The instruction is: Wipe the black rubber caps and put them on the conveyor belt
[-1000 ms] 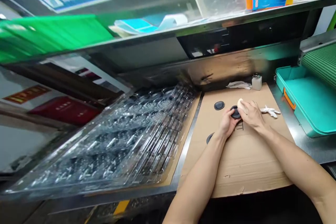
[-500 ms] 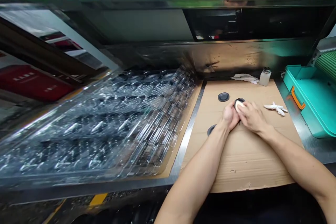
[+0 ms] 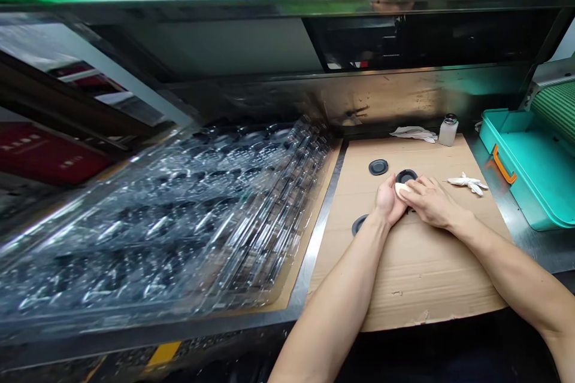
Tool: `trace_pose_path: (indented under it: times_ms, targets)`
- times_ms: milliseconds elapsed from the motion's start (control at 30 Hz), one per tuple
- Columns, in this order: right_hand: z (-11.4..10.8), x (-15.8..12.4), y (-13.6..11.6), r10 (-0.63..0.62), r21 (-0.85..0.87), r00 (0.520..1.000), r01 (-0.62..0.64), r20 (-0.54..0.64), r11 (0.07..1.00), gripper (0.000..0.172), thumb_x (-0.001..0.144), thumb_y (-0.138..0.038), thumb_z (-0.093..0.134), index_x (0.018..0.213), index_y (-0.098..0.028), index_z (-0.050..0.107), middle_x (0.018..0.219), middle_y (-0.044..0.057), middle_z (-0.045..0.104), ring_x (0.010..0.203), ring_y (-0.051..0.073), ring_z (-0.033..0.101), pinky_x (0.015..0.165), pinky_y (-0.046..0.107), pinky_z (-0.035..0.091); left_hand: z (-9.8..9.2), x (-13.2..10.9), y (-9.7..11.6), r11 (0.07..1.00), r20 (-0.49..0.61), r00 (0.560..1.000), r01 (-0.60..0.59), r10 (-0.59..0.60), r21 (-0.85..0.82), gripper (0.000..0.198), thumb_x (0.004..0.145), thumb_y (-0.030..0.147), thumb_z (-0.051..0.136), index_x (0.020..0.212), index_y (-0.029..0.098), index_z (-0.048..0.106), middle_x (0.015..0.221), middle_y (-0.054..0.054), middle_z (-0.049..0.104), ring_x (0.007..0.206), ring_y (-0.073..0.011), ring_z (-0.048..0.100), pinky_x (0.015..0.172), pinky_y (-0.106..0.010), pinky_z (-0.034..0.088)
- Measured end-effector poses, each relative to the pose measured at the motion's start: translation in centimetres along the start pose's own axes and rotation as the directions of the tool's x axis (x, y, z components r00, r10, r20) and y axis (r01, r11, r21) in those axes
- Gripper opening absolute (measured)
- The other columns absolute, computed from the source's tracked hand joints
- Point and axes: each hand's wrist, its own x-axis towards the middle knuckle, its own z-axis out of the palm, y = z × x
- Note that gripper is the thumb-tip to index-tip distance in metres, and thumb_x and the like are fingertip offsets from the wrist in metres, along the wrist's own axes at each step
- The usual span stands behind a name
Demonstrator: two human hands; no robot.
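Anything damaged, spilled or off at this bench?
Mostly minor wear: the cardboard sheet has a torn-looking nick at its front edge and a scuff nearby. A white glove lies crumpled on its right side. No spill visible.

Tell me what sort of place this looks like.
Probably a factory workstation: clear plastic trays sit on a metal bench, dark round parts lie on a cardboard sheet, and a green ribbed belt, perhaps a conveyor, shows at the right.
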Motion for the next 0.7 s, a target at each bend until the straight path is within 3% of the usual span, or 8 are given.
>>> trace_pose_path:
  times_ms: [167, 333, 467, 600, 700]
  targets:
    - [0.3, 0.8, -1.6, 0.231, -0.064, 0.971, -0.235, -0.064, 0.970, 0.051, 0.103, -0.017, 0.040, 0.152, -0.014, 0.053, 0.145, 0.021, 0.057, 0.117, 0.034, 0.047, 0.096, 0.046, 0.042, 0.4, 0.2, -0.7, 0.997, -0.011, 0.997, -0.074, 0.074, 0.001, 0.047, 0.111, 0.040, 0.033, 0.100, 0.013, 0.071, 0.104, -0.014, 0.078, 0.112, -0.0248, 0.074, 0.109, -0.038, 0.054]
    - [0.4, 0.8, -2.3, 0.183, -0.082, 0.983, -0.185, -0.024, 0.979, 0.050, 0.102, -0.018, 0.041, 0.150, -0.013, 0.056, 0.138, 0.021, 0.061, 0.116, 0.034, 0.049, 0.099, 0.046, 0.041, -0.1, 0.4, -0.6, 0.999, -0.012, 0.999, -0.035, 0.035, 0.006, 0.053, 0.111, 0.046, 0.032, 0.099, 0.012, 0.072, 0.109, -0.018, 0.078, 0.114, -0.0257, 0.073, 0.107, -0.039, 0.056]
    - [0.6, 0.3, -1.4, 0.332, -0.078, 0.941, -0.336, -0.067, 0.939, 0.050, 0.102, -0.018, 0.041, 0.149, -0.014, 0.058, 0.139, 0.023, 0.061, 0.115, 0.035, 0.050, 0.097, 0.047, 0.041, -0.1, 0.4, -0.3, 0.994, -0.063, 0.992, -0.111, 0.111, 0.005, 0.044, 0.111, 0.037, 0.035, 0.103, 0.012, 0.071, 0.109, -0.014, 0.078, 0.110, -0.0217, 0.074, 0.105, -0.037, 0.057]
    - [1.1, 1.1, -0.5, 0.364, -0.046, 0.923, -0.372, -0.125, 0.927, 0.047, 0.105, -0.024, 0.042, 0.147, -0.017, 0.059, 0.137, 0.020, 0.063, 0.112, 0.033, 0.051, 0.094, 0.046, 0.042, 0.3, 0.6, -1.0, 0.991, -0.060, 0.989, -0.133, 0.133, 0.013, 0.043, 0.112, 0.035, 0.035, 0.103, 0.013, 0.071, 0.109, -0.014, 0.078, 0.112, -0.0207, 0.073, 0.105, -0.035, 0.057]
    - [1.3, 1.7, -0.1, 0.460, -0.003, 0.876, -0.465, -0.147, 0.885, 0.045, 0.107, -0.031, 0.040, 0.144, -0.018, 0.062, 0.131, 0.020, 0.066, 0.112, 0.033, 0.053, 0.094, 0.045, 0.043, 0.3, 0.7, -1.4, 0.989, -0.068, 0.988, -0.140, 0.142, 0.038, 0.042, 0.112, 0.035, 0.035, 0.106, 0.013, 0.070, 0.108, -0.013, 0.078, 0.109, -0.0202, 0.074, 0.104, -0.037, 0.057]
